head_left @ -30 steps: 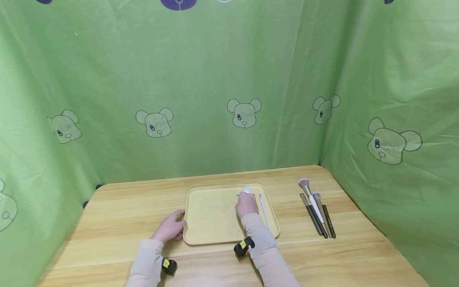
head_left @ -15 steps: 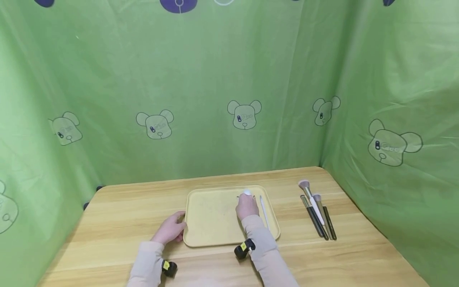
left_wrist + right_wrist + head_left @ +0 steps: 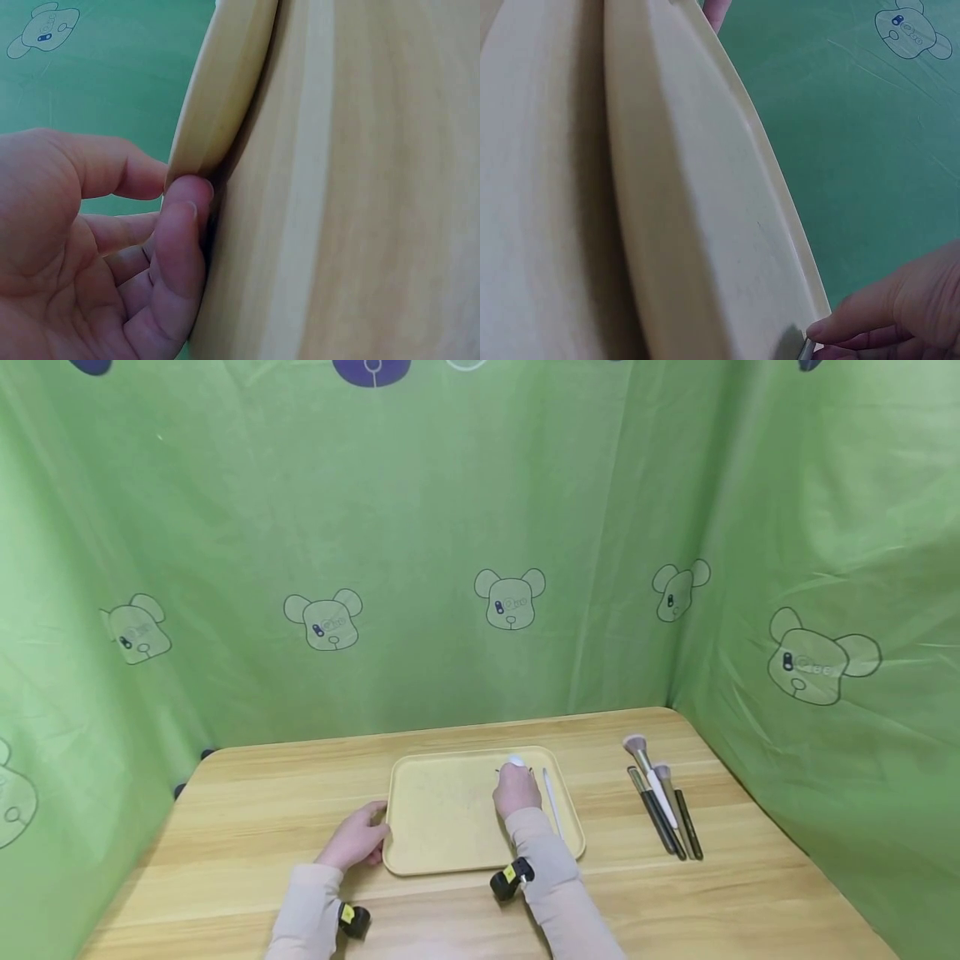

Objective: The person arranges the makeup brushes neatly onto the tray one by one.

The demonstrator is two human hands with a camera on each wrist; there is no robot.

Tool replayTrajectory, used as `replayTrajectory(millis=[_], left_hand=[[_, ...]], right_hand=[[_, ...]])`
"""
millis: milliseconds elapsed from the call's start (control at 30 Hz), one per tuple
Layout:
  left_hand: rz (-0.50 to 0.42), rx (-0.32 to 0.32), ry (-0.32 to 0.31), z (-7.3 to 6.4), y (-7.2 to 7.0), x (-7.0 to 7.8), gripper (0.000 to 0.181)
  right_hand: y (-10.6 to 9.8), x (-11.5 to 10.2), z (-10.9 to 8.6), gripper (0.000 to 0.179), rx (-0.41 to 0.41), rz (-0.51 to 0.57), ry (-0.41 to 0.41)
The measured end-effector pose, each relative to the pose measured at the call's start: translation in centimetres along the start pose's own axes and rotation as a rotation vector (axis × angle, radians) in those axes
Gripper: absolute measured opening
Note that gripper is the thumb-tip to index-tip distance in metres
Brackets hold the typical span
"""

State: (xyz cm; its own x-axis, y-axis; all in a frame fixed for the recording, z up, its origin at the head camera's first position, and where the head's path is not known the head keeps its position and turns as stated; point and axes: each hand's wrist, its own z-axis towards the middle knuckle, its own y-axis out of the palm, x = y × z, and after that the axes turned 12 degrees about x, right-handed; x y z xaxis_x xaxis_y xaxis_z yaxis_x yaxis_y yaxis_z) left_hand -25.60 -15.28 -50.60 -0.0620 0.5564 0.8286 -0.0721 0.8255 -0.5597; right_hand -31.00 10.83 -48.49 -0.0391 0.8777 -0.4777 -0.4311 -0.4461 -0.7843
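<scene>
Curtain (image 3: 420, 510): green, printed with bear heads, hanging at the left, behind and at the right
Surface (image 3: 247, 818): wood-grained, beneath everything else
Left sleeve (image 3: 303, 902): pale, with a black device (image 3: 354, 921) bearing a yellow label at the wrist
Left hand (image 3: 352, 839): of the two hands, the one at the tray's left edge, pinching the rim between thumb and fingers
Tray (image 3: 442, 814): pale yellow, rounded corners, lying in the middle of the surface
Right hand (image 3: 517, 792): over the tray's right part, thumb and fingers pinching a slim silvery item (image 3: 807, 350), mostly hidden
White rounded thing (image 3: 516, 761): just beyond the right hand's knuckles, partly covered; whether it belongs to the pinched item I cannot tell
White stick (image 3: 552, 802): in the tray, right of that hand, its near end by the sleeve
Brushes (image 3: 663, 802): grouped on the surface right of the tray, apart from it, with dark, white and brownish handles, bristles mostly at the far end
</scene>
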Motion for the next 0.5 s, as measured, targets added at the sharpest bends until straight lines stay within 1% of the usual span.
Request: replayTrajectory(millis=[233,500], left_hand=[[-0.003,-0.005,0.000,-0.09,-0.09,0.14,0.058],[-0.003,-0.008,-0.012,-0.29,-0.19,0.26,0.059]], right_hand=[[-0.32,-0.03,0.13,0.008,0.000,0.006,0.024],[-0.80,0.11,0.46,0.010,-0.040,0.030,0.054]])
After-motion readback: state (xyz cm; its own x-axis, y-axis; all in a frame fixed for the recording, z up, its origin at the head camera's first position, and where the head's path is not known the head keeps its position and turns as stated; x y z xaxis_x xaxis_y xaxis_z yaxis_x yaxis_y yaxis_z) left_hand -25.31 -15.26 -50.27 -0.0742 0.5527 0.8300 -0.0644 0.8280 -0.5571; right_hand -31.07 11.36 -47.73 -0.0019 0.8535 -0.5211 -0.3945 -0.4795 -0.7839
